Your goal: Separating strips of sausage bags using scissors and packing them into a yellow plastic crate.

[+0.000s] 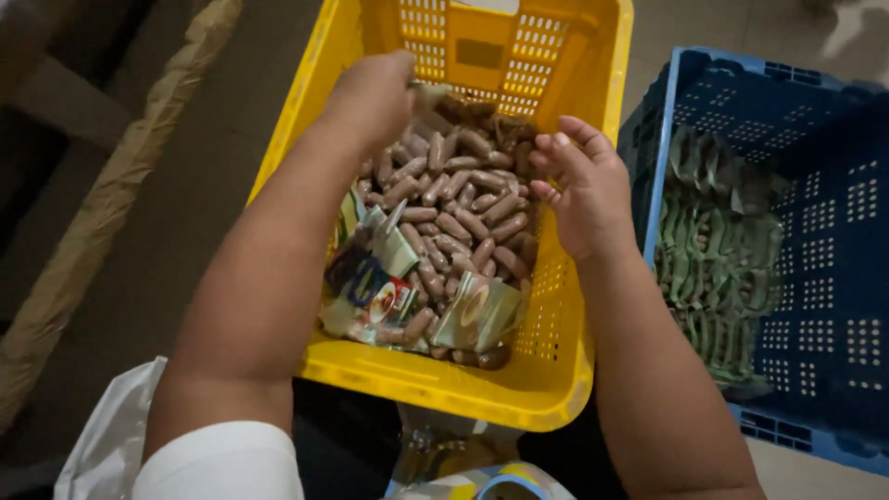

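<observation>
Nearest the camera we note a white sleeve (pixel 219 460) on the left arm and a crumpled white plastic bag (pixel 106 435) on the floor beside it. Beyond these stands a yellow perforated plastic crate (pixel 546 370), tilted towards the person, so that its contents gather at the near end. In it lies a heap of small brown sausage-shaped pieces (pixel 458 218), with opened printed foil wrappers (pixel 380 278) resting on the near side of the heap.

The right hand (pixel 583 190) is held over the crate's right wall, fingers loosely curled and half open, gripping nothing that we can see; the brown pieces lie just left of its fingertips. The left hand (pixel 375 93) reaches to the far end of the heap, fingers closed downward; it appears to pinch a pale scrap, though we cannot tell what.

To the right stands a blue perforated plastic crate (pixel 833 231) holding stacked green folded packets (pixel 718 250), well apart from both hands.
</observation>
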